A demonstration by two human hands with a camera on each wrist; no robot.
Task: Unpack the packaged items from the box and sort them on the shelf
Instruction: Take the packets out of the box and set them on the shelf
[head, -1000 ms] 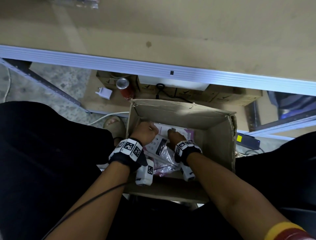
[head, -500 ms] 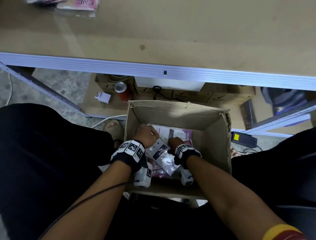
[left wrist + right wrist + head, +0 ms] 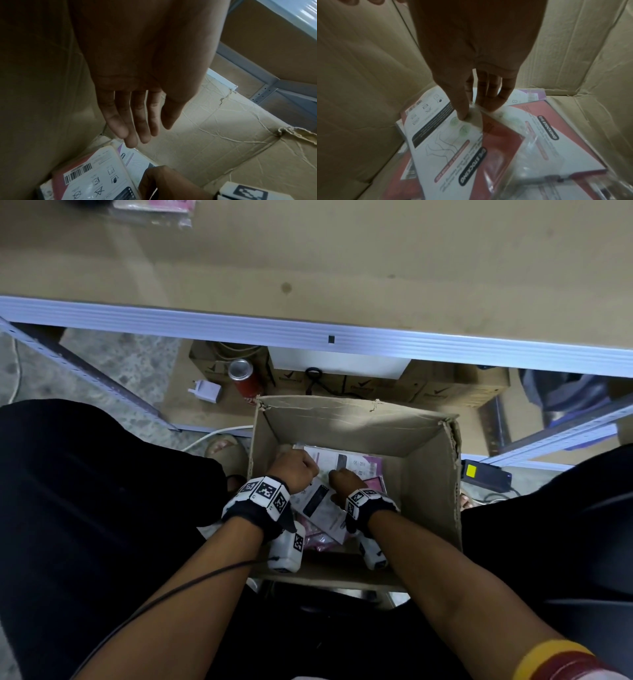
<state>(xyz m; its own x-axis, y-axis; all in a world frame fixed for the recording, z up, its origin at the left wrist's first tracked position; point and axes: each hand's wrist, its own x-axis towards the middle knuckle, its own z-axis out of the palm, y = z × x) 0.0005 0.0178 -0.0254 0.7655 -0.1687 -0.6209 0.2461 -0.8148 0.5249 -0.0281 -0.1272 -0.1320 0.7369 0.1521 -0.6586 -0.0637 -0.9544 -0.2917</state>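
Our right hand (image 3: pixel 471 75) pinches, thumb against fingertips, the clear plastic edge of a flat white-and-pink stocking packet (image 3: pixel 447 136) lying on top of the pile. Our left hand (image 3: pixel 137 102) hangs just above the packets with fingers straight and relaxed, gripping nothing. Both hands are down inside the open brown cardboard box (image 3: pixel 424 494), which stands on the floor between our knees, near the shelf. Several more flat packets in clear sleeves (image 3: pixel 356 465) lie overlapping on the box bottom, so we judge most of the unpacking is still ahead. On the tan shelf board (image 3: pixel 342 254) above, only a few pink-and-white packets (image 3: pixel 154 208) show at the far left edge; we take those as already sorted. Under the board stand a red drink can (image 3: pixel 245 380) and a white plug adapter (image 3: pixel 205 391).
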